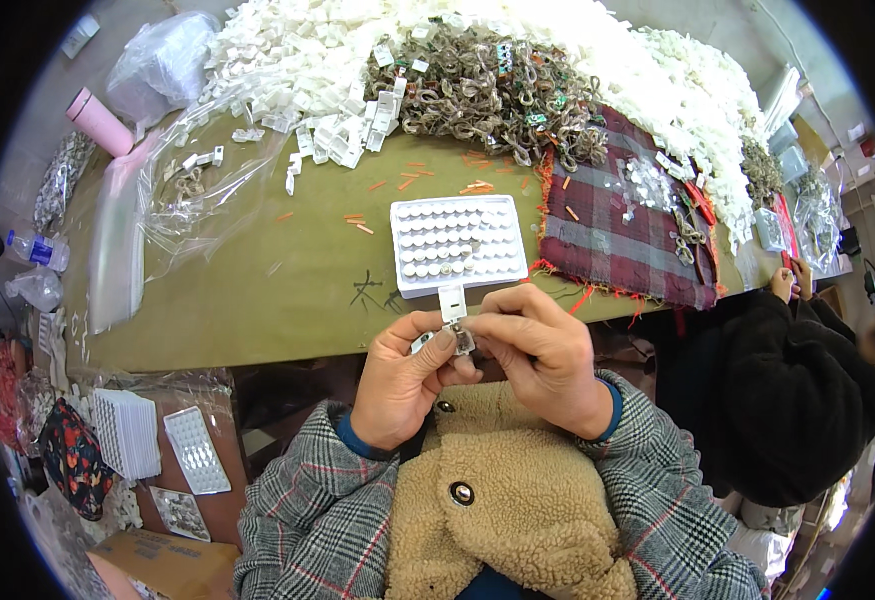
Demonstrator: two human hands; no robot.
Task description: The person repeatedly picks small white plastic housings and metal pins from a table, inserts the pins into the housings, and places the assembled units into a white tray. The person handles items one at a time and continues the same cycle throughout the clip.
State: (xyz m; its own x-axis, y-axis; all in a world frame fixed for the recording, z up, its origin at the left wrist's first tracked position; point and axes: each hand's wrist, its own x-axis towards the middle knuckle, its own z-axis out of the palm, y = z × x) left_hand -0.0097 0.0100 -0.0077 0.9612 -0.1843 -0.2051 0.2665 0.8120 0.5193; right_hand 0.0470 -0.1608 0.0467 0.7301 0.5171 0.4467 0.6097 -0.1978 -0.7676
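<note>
A small white plastic case (452, 303) is upright between the person's hands, just in front of the near rim of a shallow white plastic tray (419, 289) on the olive-green tabletop (257, 290). Its upper part is a flat, glossy rectangle with 1 small dark slot; below that, a greyish, translucent-looking part is mostly covered by fingers, its details too small to tell. The left hand (394, 390) pinches the lower part between thumb and curled fingers, with another small white plastic piece (420, 342) against those fingers. The right hand (545, 350) has its thumb and index fingertip close together at the case's right side; whether they grip it, I cannot tell.
</note>
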